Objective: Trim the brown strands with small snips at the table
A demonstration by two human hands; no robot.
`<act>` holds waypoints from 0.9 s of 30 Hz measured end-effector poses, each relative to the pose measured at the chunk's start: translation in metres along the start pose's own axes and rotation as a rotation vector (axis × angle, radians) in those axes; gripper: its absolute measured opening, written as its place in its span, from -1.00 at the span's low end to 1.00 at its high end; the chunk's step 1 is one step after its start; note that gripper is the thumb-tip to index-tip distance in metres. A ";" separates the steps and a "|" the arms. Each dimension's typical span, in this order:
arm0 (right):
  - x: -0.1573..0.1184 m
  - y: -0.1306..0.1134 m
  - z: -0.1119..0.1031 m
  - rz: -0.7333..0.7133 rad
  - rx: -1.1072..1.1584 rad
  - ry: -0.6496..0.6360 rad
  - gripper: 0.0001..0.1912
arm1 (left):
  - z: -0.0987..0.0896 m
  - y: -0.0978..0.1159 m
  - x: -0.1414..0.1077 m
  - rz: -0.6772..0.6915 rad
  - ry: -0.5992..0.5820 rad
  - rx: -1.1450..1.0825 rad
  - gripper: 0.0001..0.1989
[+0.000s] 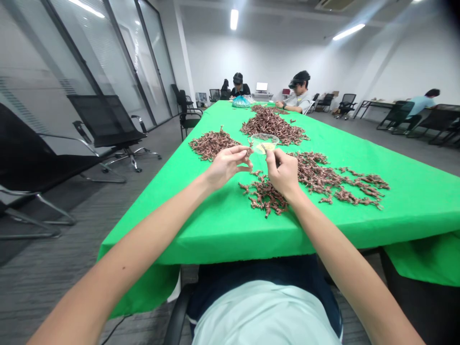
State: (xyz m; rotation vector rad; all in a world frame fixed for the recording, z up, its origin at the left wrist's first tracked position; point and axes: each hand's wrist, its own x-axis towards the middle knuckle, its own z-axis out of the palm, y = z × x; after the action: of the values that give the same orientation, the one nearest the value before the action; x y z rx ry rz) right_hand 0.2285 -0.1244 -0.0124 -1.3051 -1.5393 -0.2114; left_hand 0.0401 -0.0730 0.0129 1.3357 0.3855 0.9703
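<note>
My left hand pinches a small reddish-brown knobbly piece upright between thumb and fingertips. Close to its right, my right hand is closed on a thin metal tool, whose tip points up and left over a clear round bowl. Pale yellow bits lie in the bowl. Brown pieces like the held one form a pile below my hands, a spread pile to the right, a smaller pile at the left and a large heap behind the bowl.
The green-covered table stretches away from me. At its far end are a blue plastic bag and seated people, one on the right side. Black chairs stand at the left. Another person sits at the far right.
</note>
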 end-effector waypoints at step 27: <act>0.002 0.003 0.000 -0.274 -0.172 -0.064 -0.59 | -0.003 0.002 -0.003 -0.119 -0.072 -0.131 -0.66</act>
State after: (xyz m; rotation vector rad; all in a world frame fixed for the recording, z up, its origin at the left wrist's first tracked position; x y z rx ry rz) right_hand 0.2315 -0.1219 -0.0118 -1.2381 -1.7850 -0.4895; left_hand 0.0355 -0.0733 0.0135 1.2114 0.3365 0.8319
